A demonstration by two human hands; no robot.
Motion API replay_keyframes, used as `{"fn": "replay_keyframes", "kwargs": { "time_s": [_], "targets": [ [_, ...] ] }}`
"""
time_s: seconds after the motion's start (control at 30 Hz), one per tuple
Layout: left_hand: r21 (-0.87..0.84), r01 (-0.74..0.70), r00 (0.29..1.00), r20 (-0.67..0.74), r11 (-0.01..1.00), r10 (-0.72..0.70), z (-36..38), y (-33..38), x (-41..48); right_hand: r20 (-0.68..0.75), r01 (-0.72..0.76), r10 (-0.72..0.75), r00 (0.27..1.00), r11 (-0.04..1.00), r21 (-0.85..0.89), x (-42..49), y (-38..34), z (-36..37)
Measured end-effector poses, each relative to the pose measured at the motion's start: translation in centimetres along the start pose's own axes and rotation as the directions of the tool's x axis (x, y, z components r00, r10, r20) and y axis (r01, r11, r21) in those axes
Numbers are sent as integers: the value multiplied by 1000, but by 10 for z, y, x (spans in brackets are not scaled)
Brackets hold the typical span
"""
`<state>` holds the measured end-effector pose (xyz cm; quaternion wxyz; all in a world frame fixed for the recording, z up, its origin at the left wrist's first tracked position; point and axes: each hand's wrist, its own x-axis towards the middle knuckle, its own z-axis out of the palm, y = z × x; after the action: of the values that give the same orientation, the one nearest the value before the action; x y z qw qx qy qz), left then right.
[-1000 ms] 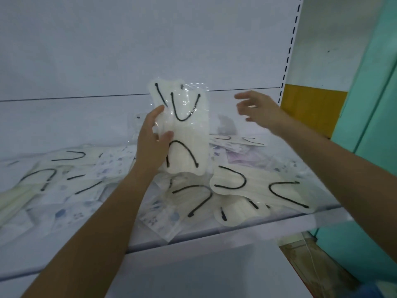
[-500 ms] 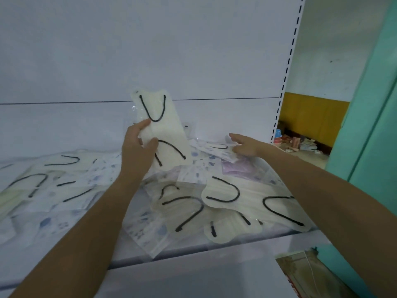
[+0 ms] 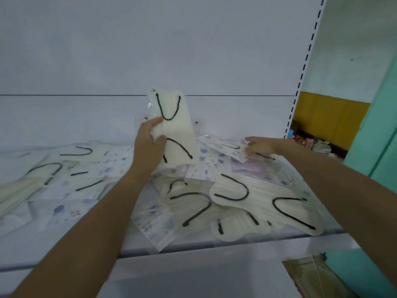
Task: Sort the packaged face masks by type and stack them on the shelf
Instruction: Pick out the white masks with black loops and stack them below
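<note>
left hand (image 3: 148,145) grips cream packs (image 3: 178,134), count unclear; right hand (image 3: 261,146) pinches 1 patterned pack (image 3: 225,145)

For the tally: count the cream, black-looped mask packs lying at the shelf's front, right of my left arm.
3: the centre pack, the right pack beside it, and the lower pack at the front edge. More may be buried.

No legible text, labels, brands or numbers anywhere on the mask packets or shelf.
</note>
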<state>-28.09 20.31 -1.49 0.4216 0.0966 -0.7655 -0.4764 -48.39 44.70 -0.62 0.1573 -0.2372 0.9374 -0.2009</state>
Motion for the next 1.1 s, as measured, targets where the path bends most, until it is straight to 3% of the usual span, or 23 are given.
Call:
{"fn": "replay_keyframes", "kwargs": {
  "time_s": [0.17,0.3,0.4,0.47,0.53,0.63,0.7,0.77,0.8,0.87,0.93,1.03,1.1],
  "targets": [
    [-13,20,1000,8,1000,-20,0,0,0,-118,25,-25,993,1000,-7,-4,-3,-7],
    [-15,7,1000,-8,1000,-8,1,1,1,-379,200,-119,918,962,184,-20,-12,-18],
    [-39,1,999,-35,999,-3,1,4,1,-553,377,-109,826,837,397,-34,-29,-30],
    [-77,9,999,-42,997,-12,1,5,1,-557,457,-111,823,711,534,-42,-44,-32],
    [-96,15,999,-43,995,-19,1,5,0,-529,456,-100,843,655,603,-44,-56,-29],
    [-95,17,997,-71,995,-24,-1,6,-1,-407,279,-45,912,797,537,-43,-58,-18],
    [-113,28,994,-106,993,-40,-4,6,-1,-346,158,-38,938,933,324,-42,-50,-8],
    [-125,23,991,-130,992,-40,-5,7,-1,-422,145,-68,904,977,154,-47,-46,-3],
    [-129,16,990,-134,992,-34,-6,9,-2,-481,185,-85,873,969,164,-50,-48,-3],
    [-137,8,991,-130,991,-26,-5,12,-3,-547,337,-97,832,870,359,-57,-57,-4],
    [-137,19,992,-120,990,-36,-3,14,-4,-550,452,-88,831,683,574,-67,-75,-2],
    [-155,46,994,-95,987,-61,-4,16,-5,-542,518,-86,836,451,727,-77,-106,7],
    [-209,67,997,-8,976,-70,-3,21,-6,-510,499,-91,855,406,765,-80,-123,21]
  ]
}}
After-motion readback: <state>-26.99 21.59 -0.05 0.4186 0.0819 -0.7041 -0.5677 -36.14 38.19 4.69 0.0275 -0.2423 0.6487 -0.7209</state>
